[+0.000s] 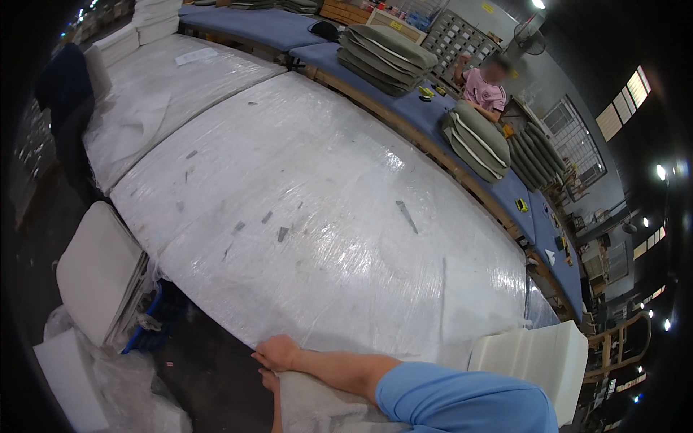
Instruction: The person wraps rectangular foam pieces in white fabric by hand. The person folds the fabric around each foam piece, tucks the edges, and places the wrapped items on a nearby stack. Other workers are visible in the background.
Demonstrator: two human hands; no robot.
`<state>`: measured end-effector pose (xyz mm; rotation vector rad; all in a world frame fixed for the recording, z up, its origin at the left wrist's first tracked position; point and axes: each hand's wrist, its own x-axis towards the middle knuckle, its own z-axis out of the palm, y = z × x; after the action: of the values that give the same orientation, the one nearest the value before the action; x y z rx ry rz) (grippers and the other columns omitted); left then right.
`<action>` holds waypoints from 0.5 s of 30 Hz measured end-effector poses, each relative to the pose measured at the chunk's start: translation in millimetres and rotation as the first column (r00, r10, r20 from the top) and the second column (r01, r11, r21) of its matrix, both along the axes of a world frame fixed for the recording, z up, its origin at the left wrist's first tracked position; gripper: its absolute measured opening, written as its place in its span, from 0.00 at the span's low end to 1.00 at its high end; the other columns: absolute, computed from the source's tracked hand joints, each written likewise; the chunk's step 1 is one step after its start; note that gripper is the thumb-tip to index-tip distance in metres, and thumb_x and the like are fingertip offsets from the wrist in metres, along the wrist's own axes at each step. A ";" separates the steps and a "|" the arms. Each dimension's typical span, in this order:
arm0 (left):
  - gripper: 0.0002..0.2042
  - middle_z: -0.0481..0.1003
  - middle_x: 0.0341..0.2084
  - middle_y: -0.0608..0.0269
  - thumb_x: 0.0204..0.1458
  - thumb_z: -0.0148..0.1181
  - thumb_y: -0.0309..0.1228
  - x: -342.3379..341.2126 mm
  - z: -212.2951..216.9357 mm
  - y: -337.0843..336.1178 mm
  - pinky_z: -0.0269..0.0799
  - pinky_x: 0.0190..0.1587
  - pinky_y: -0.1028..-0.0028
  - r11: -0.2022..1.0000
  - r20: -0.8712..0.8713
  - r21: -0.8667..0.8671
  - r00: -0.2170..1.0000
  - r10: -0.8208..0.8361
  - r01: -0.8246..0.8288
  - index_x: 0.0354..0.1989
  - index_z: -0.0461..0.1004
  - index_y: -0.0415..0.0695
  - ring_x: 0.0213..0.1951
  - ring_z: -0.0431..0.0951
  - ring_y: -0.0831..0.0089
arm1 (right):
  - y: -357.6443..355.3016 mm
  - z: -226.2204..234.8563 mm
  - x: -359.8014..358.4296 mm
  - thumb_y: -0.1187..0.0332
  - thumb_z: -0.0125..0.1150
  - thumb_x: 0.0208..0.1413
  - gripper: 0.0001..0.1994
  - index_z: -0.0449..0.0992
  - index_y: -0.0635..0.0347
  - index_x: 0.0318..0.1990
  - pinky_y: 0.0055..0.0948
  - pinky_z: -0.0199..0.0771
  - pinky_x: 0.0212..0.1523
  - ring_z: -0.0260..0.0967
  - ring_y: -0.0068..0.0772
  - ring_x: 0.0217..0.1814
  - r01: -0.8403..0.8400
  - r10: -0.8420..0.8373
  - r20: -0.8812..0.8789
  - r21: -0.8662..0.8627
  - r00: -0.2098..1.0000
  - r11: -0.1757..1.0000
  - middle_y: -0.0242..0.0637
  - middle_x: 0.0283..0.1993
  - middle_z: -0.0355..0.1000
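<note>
A pale grey piece of fabric (317, 400) hangs between my forearms at the lower edge of the view, in front of the plastic-wrapped table (310, 180). My right hand (277, 353) is closed at the fabric's upper left corner, beside the table's near edge. Its forearm crosses above the cloth from a light blue sleeve. Just below it, my left hand (269, 380) is closed on the same corner, with most of that hand cut off from sight. Small grey scraps (283, 234) lie scattered on the wrapped tabletop.
White foam cushions (97, 274) lean at the left, and a white foam block (530, 361) stands by my right sleeve. Behind, a long blue-topped bench (375, 90) bears stacked grey-green cushions (386, 58). A person in pink (485, 90) is beyond it; another in dark clothes (68, 108) stands left.
</note>
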<state>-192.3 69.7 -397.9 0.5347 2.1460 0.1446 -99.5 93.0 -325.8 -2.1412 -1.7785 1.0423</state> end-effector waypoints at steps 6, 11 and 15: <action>0.22 0.83 0.33 0.49 0.73 0.47 0.45 -5.6 -2.7 -1.1 0.77 0.44 0.56 1.000 -0.016 0.012 1.000 -0.002 0.003 0.43 0.78 0.35 0.36 0.83 0.53 | 1.7 -0.4 3.0 0.50 0.52 0.69 0.22 0.84 0.54 0.32 0.51 0.77 0.41 0.79 0.55 0.37 -0.020 0.020 0.008 0.015 1.000 1.000 0.46 0.31 0.80; 0.22 0.82 0.33 0.50 0.73 0.47 0.44 -4.8 6.1 1.1 0.77 0.44 0.57 1.000 -0.038 0.025 0.999 -0.016 0.017 0.45 0.77 0.35 0.36 0.83 0.54 | -1.1 -1.5 4.3 0.50 0.52 0.69 0.22 0.84 0.54 0.32 0.51 0.77 0.42 0.79 0.54 0.38 -0.030 0.030 -0.010 -0.015 1.000 0.999 0.45 0.33 0.81; 0.21 0.82 0.34 0.50 0.73 0.47 0.44 -6.4 18.9 8.4 0.77 0.44 0.57 0.996 -0.055 0.080 0.998 -0.029 0.033 0.46 0.76 0.35 0.35 0.82 0.54 | 5.2 1.8 3.9 0.50 0.52 0.69 0.22 0.84 0.54 0.33 0.51 0.77 0.42 0.79 0.55 0.39 -0.029 0.028 -0.036 -0.023 0.999 0.999 0.45 0.33 0.81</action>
<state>-198.7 78.1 -379.1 0.6248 2.1904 0.2020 -95.5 98.2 -323.9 -2.1026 -1.7949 1.1073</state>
